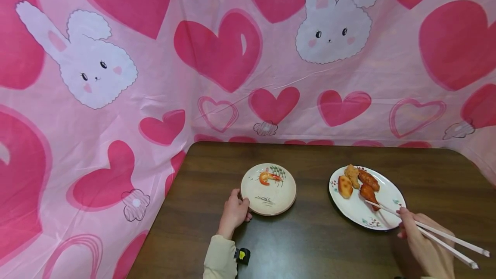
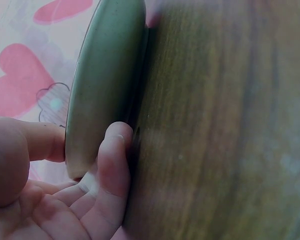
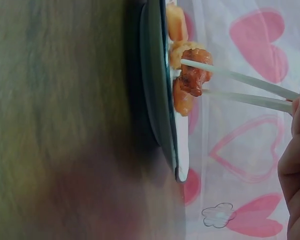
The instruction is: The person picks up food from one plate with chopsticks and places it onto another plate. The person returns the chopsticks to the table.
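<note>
My left hand (image 1: 235,211) grips the near-left rim of a small cream plate (image 1: 267,193). In the left wrist view its thumb is at the rim and its fingers (image 2: 115,165) are against the underside. On that plate lies a shrimp (image 1: 265,178). My right hand (image 1: 428,251) holds white chopsticks (image 1: 465,243) over the larger white plate (image 1: 348,210). Their tips are at a glazed brown piece of chicken (image 1: 368,193), one stick on either side of it in the right wrist view, where the piece (image 3: 194,82) stands above the plate's rim.
Beside that chicken on the larger plate are another glazed piece (image 1: 369,180), a pale fried piece (image 1: 351,175) and a golden oval piece (image 1: 345,187). Both plates stand on a dark wooden table (image 1: 310,253). A pink cloth (image 1: 279,72) with hearts and rabbits hangs behind and at the left.
</note>
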`<act>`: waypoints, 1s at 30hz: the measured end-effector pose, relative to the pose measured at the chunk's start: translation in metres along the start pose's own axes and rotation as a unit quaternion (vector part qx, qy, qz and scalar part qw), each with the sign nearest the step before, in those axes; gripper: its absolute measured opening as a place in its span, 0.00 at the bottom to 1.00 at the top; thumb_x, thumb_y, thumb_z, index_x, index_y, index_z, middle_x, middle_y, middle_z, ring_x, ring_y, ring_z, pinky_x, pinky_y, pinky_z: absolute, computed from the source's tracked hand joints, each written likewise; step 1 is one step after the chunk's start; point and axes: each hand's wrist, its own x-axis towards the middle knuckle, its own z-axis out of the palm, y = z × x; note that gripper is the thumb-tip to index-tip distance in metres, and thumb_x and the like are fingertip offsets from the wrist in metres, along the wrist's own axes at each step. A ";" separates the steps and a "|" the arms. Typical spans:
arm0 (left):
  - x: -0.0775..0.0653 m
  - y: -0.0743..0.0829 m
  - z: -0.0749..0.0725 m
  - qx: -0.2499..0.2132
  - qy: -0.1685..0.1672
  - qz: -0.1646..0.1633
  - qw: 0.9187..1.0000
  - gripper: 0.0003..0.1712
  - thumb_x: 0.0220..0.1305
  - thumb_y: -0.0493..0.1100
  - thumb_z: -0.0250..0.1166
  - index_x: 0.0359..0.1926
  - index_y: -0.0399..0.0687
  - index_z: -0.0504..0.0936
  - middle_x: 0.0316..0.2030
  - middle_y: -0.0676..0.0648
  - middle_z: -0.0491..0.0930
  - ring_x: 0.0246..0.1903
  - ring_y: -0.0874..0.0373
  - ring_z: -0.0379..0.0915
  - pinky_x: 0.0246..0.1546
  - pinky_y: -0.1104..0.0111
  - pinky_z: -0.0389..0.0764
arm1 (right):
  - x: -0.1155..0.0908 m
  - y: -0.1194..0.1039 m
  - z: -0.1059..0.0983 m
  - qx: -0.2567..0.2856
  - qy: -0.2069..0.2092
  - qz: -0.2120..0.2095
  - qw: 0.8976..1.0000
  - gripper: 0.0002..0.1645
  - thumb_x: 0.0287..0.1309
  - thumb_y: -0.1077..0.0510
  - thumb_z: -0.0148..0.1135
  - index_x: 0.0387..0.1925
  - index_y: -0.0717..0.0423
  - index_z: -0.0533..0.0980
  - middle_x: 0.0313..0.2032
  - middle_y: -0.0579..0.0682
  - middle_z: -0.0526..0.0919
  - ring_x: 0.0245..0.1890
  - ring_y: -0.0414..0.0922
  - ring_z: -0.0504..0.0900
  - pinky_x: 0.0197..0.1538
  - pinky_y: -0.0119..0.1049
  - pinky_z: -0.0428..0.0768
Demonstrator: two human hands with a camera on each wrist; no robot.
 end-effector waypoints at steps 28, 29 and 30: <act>-0.002 0.001 -0.001 0.001 0.001 -0.004 1.000 0.26 0.68 0.39 0.53 0.65 0.35 0.61 0.22 0.45 0.77 0.16 0.58 0.74 0.21 0.66 0.80 | -0.019 -0.056 0.022 0.145 0.010 -0.039 0.989 0.20 0.62 0.57 0.60 0.15 0.58 0.78 0.11 0.37 0.74 0.18 0.30 0.70 0.25 0.23 0.63; -0.002 0.000 -0.001 0.001 0.001 -0.002 1.000 0.26 0.68 0.39 0.53 0.65 0.35 0.61 0.22 0.45 0.77 0.16 0.58 0.74 0.21 0.66 0.80 | -0.020 -0.058 0.024 0.147 0.007 -0.045 0.988 0.20 0.62 0.57 0.60 0.15 0.57 0.78 0.11 0.37 0.74 0.18 0.31 0.70 0.24 0.24 0.63; -0.002 0.000 -0.001 0.002 0.002 -0.003 1.000 0.26 0.68 0.39 0.53 0.64 0.35 0.61 0.21 0.45 0.77 0.16 0.58 0.74 0.21 0.66 0.80 | -0.021 -0.060 0.026 0.149 0.005 -0.050 0.988 0.20 0.62 0.57 0.60 0.15 0.57 0.78 0.11 0.37 0.74 0.18 0.31 0.70 0.24 0.24 0.63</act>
